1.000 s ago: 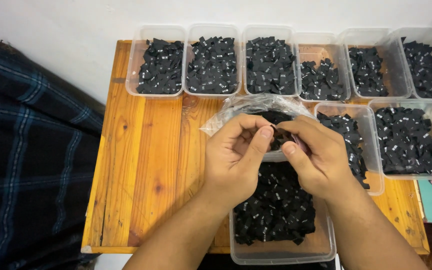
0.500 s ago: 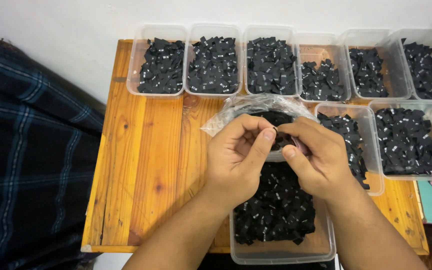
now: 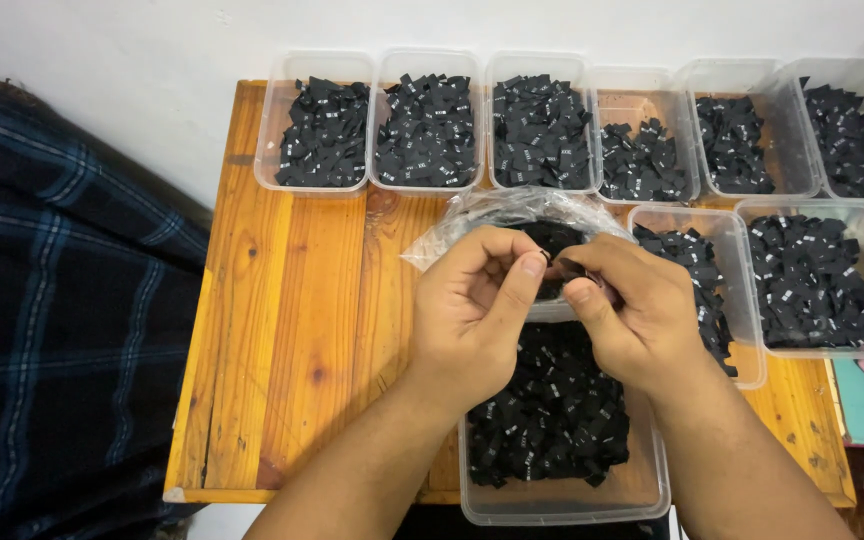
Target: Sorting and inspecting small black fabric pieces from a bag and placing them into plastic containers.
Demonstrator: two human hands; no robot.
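Observation:
My left hand [image 3: 472, 310] and my right hand [image 3: 627, 305] meet over the middle of a wooden table [image 3: 302, 300]. Both pinch a small black fabric label [image 3: 558, 268] between thumb and fingertips. Right behind my fingers lies a crumpled clear plastic bag [image 3: 512, 215] with more black labels inside. Under my wrists stands a clear plastic tub [image 3: 562, 500] filled with several black labels with small white print.
Several clear tubs of black labels line the back edge, from the left one [image 3: 320, 130] to the far right [image 3: 842, 120]. Two more tubs [image 3: 812, 275] stand at the right. Dark plaid cloth [image 3: 52, 320] lies left of the table. White wall behind.
My fingers have shifted slightly on the label; the left thumb and forefinger have closed a little toward the right hand. Nothing else has moved.

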